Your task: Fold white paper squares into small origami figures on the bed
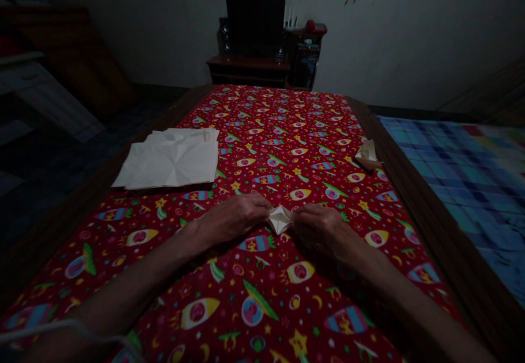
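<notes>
Between my two hands is a small folded white paper (280, 220), its pleats meeting near the centre. My left hand (241, 212) pinches its left corner with closed fingers. On the opposite corner, the fingers of my right hand (318, 221) are pressed together in the same way. Both hands are low over the red patterned cloth (262, 275). To the left lies a stack of creased white paper sheets (172, 158). A folded paper piece (368, 155) stands near the cloth's right edge.
The cloth covers a table with a dark brown edge (410, 210). Past its far end stand a black screen (255, 24) and a red telephone (315, 27) on low furniture. A blue checked cloth (459, 171) spreads at the right. A white cord (74, 327) crosses my left forearm.
</notes>
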Available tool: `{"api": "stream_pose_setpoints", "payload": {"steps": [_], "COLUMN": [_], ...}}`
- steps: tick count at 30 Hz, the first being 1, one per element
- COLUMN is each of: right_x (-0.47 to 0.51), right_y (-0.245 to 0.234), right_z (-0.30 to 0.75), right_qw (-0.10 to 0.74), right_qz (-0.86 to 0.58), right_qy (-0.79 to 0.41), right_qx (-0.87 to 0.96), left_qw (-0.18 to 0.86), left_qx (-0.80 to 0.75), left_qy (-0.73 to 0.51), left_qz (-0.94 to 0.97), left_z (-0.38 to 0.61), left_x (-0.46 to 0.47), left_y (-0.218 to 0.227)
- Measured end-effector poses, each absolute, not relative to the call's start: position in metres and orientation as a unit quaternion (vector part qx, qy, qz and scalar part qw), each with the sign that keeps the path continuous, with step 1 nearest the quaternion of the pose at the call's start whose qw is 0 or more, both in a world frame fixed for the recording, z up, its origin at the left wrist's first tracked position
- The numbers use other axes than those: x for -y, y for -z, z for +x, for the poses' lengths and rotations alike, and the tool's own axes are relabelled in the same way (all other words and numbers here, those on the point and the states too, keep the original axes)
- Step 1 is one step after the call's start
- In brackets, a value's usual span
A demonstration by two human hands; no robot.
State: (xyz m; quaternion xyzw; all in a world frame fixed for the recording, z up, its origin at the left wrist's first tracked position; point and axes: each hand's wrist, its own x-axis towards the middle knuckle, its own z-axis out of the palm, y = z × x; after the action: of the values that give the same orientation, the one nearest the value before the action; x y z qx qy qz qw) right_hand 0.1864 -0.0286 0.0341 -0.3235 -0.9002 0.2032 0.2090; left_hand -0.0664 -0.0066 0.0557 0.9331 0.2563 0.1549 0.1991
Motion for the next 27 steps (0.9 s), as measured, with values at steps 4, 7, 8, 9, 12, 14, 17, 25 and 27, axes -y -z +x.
{"api": "stream_pose_setpoints", "payload": {"steps": [4,7,8,9,12,14,17,25,27], "right_x": [0.028,0.029,0.029,0.030,0.031,0.032,0.033,0.032,0.032], "right_y": [-0.033,-0.036,-0.037,-0.038,-0.041,-0.042,-0.044,-0.042,-0.041], "right_z": [0.187,0.186,0.185,0.184,0.182,0.182,0.181,0.183,0.183], "right_qw": [0.200,0.190,0.189,0.190,0.194,0.191,0.187,0.186,0.186], "right_qz": [-0.328,-0.330,-0.330,-0.330,-0.330,-0.328,-0.324,-0.327,-0.328], "right_qy": [-0.169,-0.143,-0.137,-0.132,-0.118,-0.114,-0.121,-0.125,-0.121], "right_qx": [0.908,0.913,0.915,0.915,0.916,0.918,0.919,0.918,0.918], "left_qw": [0.164,0.157,0.158,0.160,0.163,0.163,0.153,0.023,-0.005], "left_qx": [-0.279,-0.287,-0.284,-0.280,-0.267,-0.253,-0.237,-0.209,-0.206], "left_qy": [-0.145,-0.142,-0.144,-0.149,-0.168,-0.172,-0.157,-0.136,-0.108], "left_qz": [0.935,0.934,0.935,0.935,0.935,0.938,0.947,0.968,0.973], "left_z": [-0.068,-0.067,-0.066,-0.064,-0.062,-0.062,-0.063,-0.057,-0.055], "left_x": [0.007,0.007,0.007,0.007,0.008,0.008,0.007,0.012,0.015], "left_y": [-0.055,-0.054,-0.054,-0.054,-0.054,-0.054,-0.052,-0.067,-0.069]}}
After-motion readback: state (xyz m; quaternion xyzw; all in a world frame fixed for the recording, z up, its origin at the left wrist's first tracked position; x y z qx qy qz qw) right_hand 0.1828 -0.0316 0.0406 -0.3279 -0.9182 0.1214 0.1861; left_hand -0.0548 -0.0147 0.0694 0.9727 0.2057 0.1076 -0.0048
